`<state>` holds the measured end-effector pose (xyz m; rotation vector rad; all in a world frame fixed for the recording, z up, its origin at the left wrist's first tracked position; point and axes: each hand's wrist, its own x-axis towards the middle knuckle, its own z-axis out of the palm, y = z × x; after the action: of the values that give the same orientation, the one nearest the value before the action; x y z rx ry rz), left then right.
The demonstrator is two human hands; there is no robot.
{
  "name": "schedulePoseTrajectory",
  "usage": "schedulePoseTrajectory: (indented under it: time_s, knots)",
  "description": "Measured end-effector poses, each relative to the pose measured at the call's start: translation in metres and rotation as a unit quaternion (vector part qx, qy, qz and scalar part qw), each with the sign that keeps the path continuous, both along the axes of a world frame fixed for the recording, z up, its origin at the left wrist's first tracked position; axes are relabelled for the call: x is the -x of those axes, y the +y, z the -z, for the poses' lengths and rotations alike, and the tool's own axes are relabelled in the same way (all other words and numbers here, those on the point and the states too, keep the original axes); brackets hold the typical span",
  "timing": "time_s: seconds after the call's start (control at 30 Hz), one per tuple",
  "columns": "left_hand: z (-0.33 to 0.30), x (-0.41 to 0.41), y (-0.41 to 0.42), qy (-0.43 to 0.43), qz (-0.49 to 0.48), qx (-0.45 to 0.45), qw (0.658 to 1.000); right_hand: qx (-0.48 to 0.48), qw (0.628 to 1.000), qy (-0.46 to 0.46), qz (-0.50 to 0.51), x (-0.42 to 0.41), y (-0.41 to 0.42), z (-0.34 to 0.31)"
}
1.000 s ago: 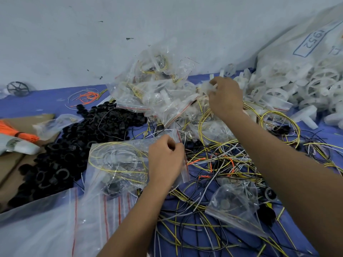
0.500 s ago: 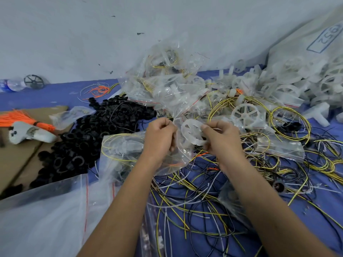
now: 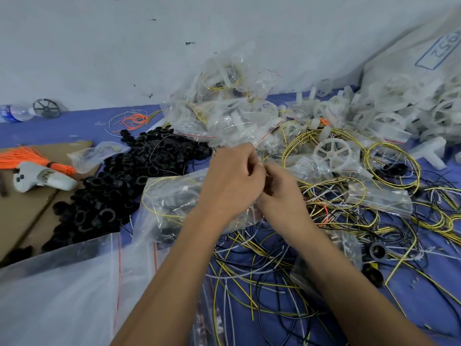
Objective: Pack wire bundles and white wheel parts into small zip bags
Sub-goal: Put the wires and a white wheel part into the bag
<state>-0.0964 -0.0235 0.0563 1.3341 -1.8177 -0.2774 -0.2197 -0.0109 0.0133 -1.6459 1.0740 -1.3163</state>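
Note:
My left hand [image 3: 233,181] and my right hand [image 3: 282,189] meet at the centre, fingers pinched together on the mouth of a small clear zip bag [image 3: 172,203]. That bag holds a yellow wire coil and dark parts; the white wheel is hidden behind my hands. Another white wheel [image 3: 333,152] lies loose just right of my hands. Loose yellow, black and white wires [image 3: 262,265] sprawl under my forearms. A heap of filled zip bags [image 3: 224,116] sits behind my hands.
A pile of black rings [image 3: 119,183] lies to the left beside cardboard [image 3: 22,213] with orange ties [image 3: 22,158]. White plastic parts [image 3: 389,111] spill from a big sack [image 3: 409,61] at right. Empty zip bags [image 3: 57,290] lie at lower left. A wall stands behind.
My right hand reached to the far pile, brought a white wheel back to the bag held by my left hand, and now both hands are closed together at the bag's mouth.

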Motion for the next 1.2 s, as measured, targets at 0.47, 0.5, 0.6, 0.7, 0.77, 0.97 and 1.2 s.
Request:
schedulePoseTrajectory:
  time_s: [0.47, 0.5, 0.6, 0.7, 0.77, 0.97, 1.2]
  knots:
    - [-0.005, 0.019, 0.009, 0.136, 0.082, 0.0, 0.987, -0.081, 0.975, -0.004, -0.205, 0.002, 0.007, 0.003]
    - [-0.003, 0.018, 0.009, 0.143, 0.079, 0.005, 0.987, -0.066, 0.984, -0.006, -0.165, 0.001, 0.004, 0.005]
    - [0.002, 0.019, 0.008, 0.154, 0.077, 0.02, 0.985, -0.017, 0.993, 0.068, -0.093, -0.003, -0.003, 0.015]
    - [0.007, 0.022, 0.009, 0.155, 0.085, 0.042, 0.983, -0.001, 0.981, 0.134, -0.14, -0.005, 0.005, 0.014]
    - [0.009, 0.024, 0.009, 0.155, 0.085, 0.063, 0.982, -0.005, 0.974, 0.16, -0.159, -0.004, 0.008, 0.011]
    - [0.019, 0.029, 0.009, 0.171, 0.051, 0.109, 0.978, -0.054, 0.972, 0.156, -0.17, 0.001, 0.005, 0.01]
    - [0.018, 0.036, 0.015, 0.147, 0.056, 0.134, 0.979, -0.08, 0.965, 0.199, -0.151, 0.005, 0.005, 0.015]
